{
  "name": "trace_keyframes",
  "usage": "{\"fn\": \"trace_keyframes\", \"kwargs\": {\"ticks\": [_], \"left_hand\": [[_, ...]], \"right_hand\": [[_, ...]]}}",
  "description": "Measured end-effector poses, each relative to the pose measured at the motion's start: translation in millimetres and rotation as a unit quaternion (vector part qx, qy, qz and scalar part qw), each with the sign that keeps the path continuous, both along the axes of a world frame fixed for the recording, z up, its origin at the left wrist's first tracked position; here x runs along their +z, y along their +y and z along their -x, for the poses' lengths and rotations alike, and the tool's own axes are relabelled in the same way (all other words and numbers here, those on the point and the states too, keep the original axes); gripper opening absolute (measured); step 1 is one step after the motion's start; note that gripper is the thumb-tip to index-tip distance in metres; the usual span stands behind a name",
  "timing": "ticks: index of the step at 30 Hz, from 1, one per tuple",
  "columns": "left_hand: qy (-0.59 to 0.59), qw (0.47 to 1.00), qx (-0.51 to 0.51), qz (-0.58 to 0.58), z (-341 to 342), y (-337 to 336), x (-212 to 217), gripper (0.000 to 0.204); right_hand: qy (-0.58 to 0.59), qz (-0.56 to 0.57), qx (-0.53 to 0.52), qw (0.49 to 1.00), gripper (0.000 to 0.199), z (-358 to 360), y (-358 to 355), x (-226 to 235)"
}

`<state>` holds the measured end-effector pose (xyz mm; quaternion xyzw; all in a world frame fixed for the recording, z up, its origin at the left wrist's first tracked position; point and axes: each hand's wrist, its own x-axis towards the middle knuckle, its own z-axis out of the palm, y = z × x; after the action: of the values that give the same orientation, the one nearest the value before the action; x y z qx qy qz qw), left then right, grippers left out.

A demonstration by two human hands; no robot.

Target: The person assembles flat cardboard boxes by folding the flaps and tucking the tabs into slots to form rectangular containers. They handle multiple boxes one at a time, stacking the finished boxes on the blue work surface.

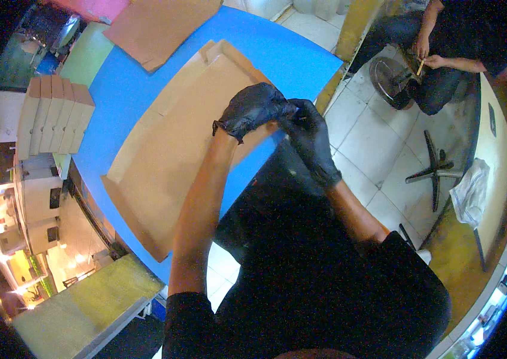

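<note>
A brown cardboard box blank [175, 137] lies unfolded on the blue table [265, 36], some of its edges bent up. My left hand [252, 110], in a loose black glove, reaches across it to the right side. There it meets my right hand [308, 134], gloved in black too, at the edge of the cardboard. Both hands have their fingers closed, pinching around the folded corner and side flap. The fingertips overlap and hide the exact grip. A stretch of that flap beside my hands is blurred.
Another flat cardboard piece [161, 30] rests at the table's far edge. Several folded boxes [56, 116] stand stacked at the left. On the tiled floor [364, 125] at the right are a seated person [445, 54] holding a small stick, and a black star-shaped base [433, 170].
</note>
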<state>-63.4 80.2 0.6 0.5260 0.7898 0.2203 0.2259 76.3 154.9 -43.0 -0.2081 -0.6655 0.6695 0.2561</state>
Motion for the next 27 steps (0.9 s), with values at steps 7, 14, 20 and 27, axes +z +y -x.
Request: {"fn": "trace_keyframes", "kwargs": {"ticks": [7, 14, 20, 27], "left_hand": [[-0.035, 0.996, 0.013, -0.078, -4, 2, -9, 0.037], [-0.075, 0.997, 0.013, 0.004, -7, 6, 12, 0.030], [-0.061, 0.996, 0.057, -0.038, -3, 5, 14, 0.027], [-0.013, 0.985, 0.047, -0.163, -1, 7, -15, 0.018]], "right_hand": [[0.008, 0.197, -0.018, 0.980, 0.030, -12, 0, -6], [-0.027, 0.161, -0.013, 0.986, 0.031, -7, 3, -3], [-0.024, 0.234, -0.059, 0.970, 0.029, -13, -3, 8], [0.041, 0.254, -0.049, 0.965, 0.038, -13, 5, -7]]}}
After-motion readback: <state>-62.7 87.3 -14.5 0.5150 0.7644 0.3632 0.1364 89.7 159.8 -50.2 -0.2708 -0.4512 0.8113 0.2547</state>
